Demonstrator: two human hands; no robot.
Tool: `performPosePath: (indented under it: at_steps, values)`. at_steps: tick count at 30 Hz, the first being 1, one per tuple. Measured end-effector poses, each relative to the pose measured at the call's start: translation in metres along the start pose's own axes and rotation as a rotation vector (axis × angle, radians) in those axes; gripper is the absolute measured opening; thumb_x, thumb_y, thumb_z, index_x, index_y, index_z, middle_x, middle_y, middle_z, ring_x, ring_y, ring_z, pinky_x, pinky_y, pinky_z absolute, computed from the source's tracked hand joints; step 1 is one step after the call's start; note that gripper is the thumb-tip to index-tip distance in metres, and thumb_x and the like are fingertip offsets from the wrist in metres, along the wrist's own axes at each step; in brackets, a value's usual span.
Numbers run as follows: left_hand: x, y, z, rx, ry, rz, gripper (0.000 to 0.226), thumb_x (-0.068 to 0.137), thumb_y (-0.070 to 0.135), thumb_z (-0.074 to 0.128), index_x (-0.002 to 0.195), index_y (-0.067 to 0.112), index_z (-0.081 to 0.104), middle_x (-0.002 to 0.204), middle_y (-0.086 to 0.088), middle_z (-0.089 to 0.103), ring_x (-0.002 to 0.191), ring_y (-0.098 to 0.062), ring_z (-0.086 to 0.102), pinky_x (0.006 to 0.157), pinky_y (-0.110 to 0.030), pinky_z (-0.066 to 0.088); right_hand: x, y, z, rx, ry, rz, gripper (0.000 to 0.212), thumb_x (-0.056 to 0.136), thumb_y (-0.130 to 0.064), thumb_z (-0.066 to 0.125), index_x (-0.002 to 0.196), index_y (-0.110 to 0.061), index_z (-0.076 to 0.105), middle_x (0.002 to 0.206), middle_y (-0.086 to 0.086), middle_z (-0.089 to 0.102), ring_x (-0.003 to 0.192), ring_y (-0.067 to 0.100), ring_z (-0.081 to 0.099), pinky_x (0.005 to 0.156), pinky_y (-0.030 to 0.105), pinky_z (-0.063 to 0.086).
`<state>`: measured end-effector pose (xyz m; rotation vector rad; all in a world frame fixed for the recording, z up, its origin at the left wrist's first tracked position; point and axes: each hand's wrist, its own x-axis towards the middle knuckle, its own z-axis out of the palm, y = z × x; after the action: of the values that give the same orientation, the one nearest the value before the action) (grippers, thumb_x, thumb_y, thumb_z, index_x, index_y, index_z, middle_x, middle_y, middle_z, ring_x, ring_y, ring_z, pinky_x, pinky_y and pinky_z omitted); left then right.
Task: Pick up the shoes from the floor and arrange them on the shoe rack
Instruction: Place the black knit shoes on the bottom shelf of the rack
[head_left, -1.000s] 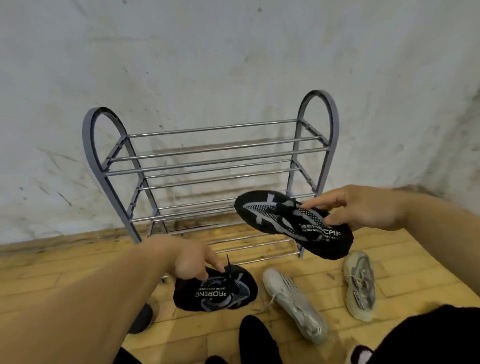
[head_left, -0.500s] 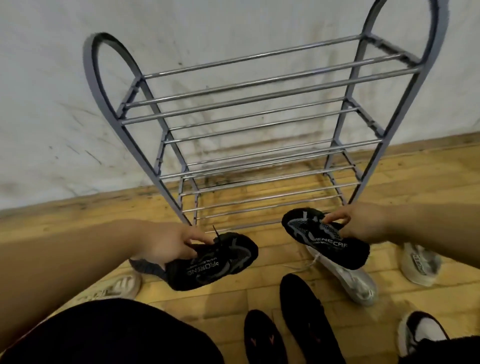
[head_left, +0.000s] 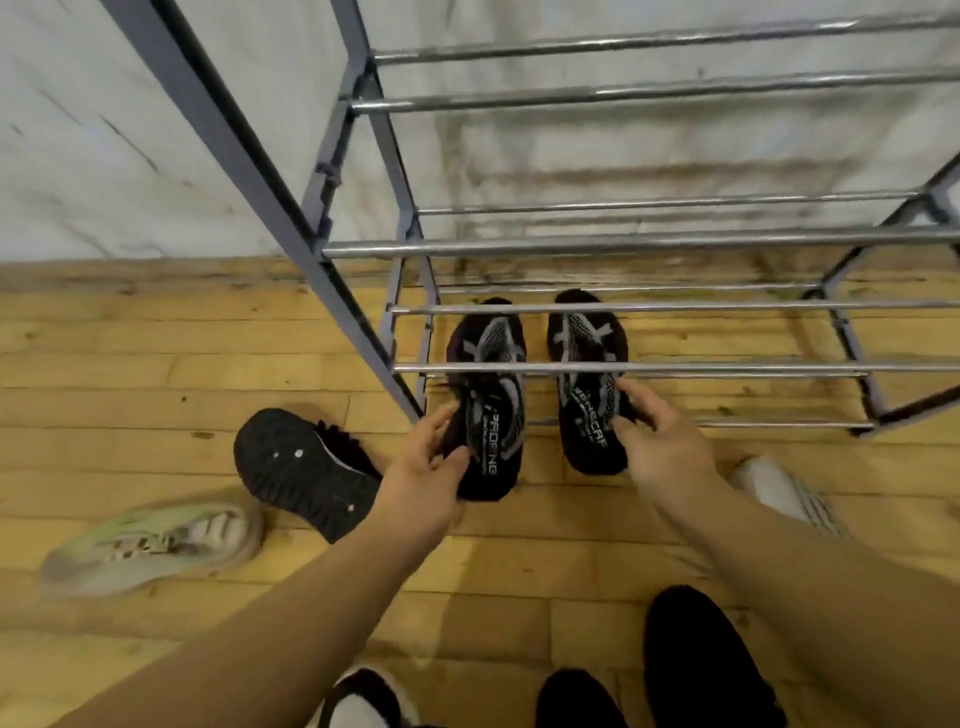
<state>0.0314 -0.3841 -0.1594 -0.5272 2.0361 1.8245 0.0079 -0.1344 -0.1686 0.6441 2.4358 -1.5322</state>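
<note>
Left shoe (head_left: 492, 415) in left grip (head_left: 426, 462), right shoe (head_left: 584, 338) in right grip (head_left: 660, 447)

Floor (head_left: 130, 364) bears upturned black shoe (head_left: 298, 470), pale sneaker (head_left: 150, 545); black pair (head_left: 488, 343) on rack's bottom tier (head_left: 727, 425).

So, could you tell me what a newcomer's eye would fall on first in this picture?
First, the black patterned pair: the left hand grips the left black shoe and the right hand grips the right black shoe, toes in under the bars at the lowest tier of the shoe rack. On the wooden floor to the left lie an overturned black shoe and a blurred pale sneaker.
</note>
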Motion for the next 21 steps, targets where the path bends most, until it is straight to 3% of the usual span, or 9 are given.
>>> performPosePath:
  at_steps: [3, 5, 7, 9, 12, 15, 19, 21]
  values:
    - [0.041, 0.01, 0.006, 0.204, 0.069, 0.057, 0.038, 0.106, 0.024, 0.049, 0.141, 0.04, 0.048, 0.139, 0.008, 0.058, 0.127, -0.021, 0.057, 0.101, -0.041, 0.053, 0.037, -0.011, 0.022, -0.116, 0.003, -0.022, 0.04, 0.109, -0.029, 0.046, 0.148, -0.038, 0.05, 0.13, 0.0, 0.063, 0.1, 0.019, 0.063, 0.073, 0.024, 0.047]
    - [0.055, 0.011, 0.008, 0.544, 0.069, 0.094, 0.046, 0.106, 0.039, 0.047, 0.15, 0.034, 0.035, 0.15, -0.002, 0.045, 0.138, -0.029, 0.045, 0.103, -0.042, 0.047, 0.052, -0.009, 0.031, -0.258, -0.048, -0.052, 0.045, 0.109, -0.041, 0.04, 0.154, -0.04, 0.041, 0.131, -0.002, 0.058, 0.105, 0.022, 0.061, 0.085, 0.029, 0.05]
    - [0.056, 0.007, 0.007, 0.788, -0.026, 0.048, 0.069, 0.103, 0.049, 0.05, 0.16, 0.039, 0.012, 0.168, -0.003, 0.01, 0.152, -0.032, 0.024, 0.111, -0.043, 0.039, 0.055, 0.002, 0.035, -0.359, -0.124, -0.099, 0.061, 0.101, -0.056, 0.047, 0.156, -0.033, 0.036, 0.144, 0.001, 0.053, 0.128, 0.027, 0.053, 0.105, 0.042, 0.046]
    - [0.059, -0.001, 0.005, 0.929, -0.062, 0.036, 0.079, 0.101, 0.046, 0.056, 0.159, 0.047, 0.002, 0.17, -0.004, -0.004, 0.151, -0.037, 0.027, 0.105, -0.044, 0.046, 0.051, 0.012, 0.036, -0.392, -0.21, -0.145, 0.079, 0.09, -0.06, 0.063, 0.155, -0.031, 0.03, 0.146, 0.0, 0.048, 0.132, 0.024, 0.048, 0.106, 0.047, 0.047]
    - [0.068, -0.007, 0.005, 1.075, -0.022, 0.071, 0.081, 0.102, 0.04, 0.058, 0.159, 0.047, 0.001, 0.17, -0.006, -0.002, 0.141, -0.039, 0.043, 0.089, -0.042, 0.055, 0.048, 0.021, 0.033, -0.537, -0.233, -0.255, 0.088, 0.08, -0.05, 0.071, 0.154, -0.035, 0.027, 0.142, -0.002, 0.046, 0.127, 0.025, 0.049, 0.102, 0.047, 0.051]
    - [0.07, -0.012, 0.009, 1.188, 0.02, 0.081, 0.079, 0.103, 0.043, 0.054, 0.161, 0.04, 0.0, 0.169, -0.007, 0.001, 0.129, -0.038, 0.055, 0.074, -0.039, 0.054, 0.048, 0.03, 0.033, -0.58, -0.19, -0.327, 0.085, 0.087, -0.041, 0.072, 0.157, -0.034, 0.025, 0.146, -0.001, 0.047, 0.13, 0.026, 0.048, 0.106, 0.049, 0.049]
    - [0.061, -0.018, 0.01, 1.318, 0.134, 0.102, 0.073, 0.104, 0.054, 0.041, 0.162, 0.025, 0.008, 0.165, -0.009, 0.012, 0.129, -0.034, 0.054, 0.086, -0.043, 0.051, 0.043, 0.028, 0.047, -0.579, -0.193, -0.371, 0.084, 0.093, -0.048, 0.067, 0.16, -0.033, 0.019, 0.15, -0.001, 0.048, 0.13, 0.026, 0.05, 0.107, 0.047, 0.047]
    - [0.06, -0.021, 0.009, 1.338, 0.176, 0.139, 0.072, 0.104, 0.056, 0.038, 0.161, 0.021, 0.011, 0.163, -0.011, 0.018, 0.131, -0.032, 0.052, 0.091, -0.043, 0.049, 0.043, 0.026, 0.058, -0.649, -0.187, -0.416, 0.083, 0.094, -0.056, 0.06, 0.161, -0.033, 0.016, 0.142, 0.002, 0.056, 0.121, 0.026, 0.056, 0.101, 0.047, 0.05]
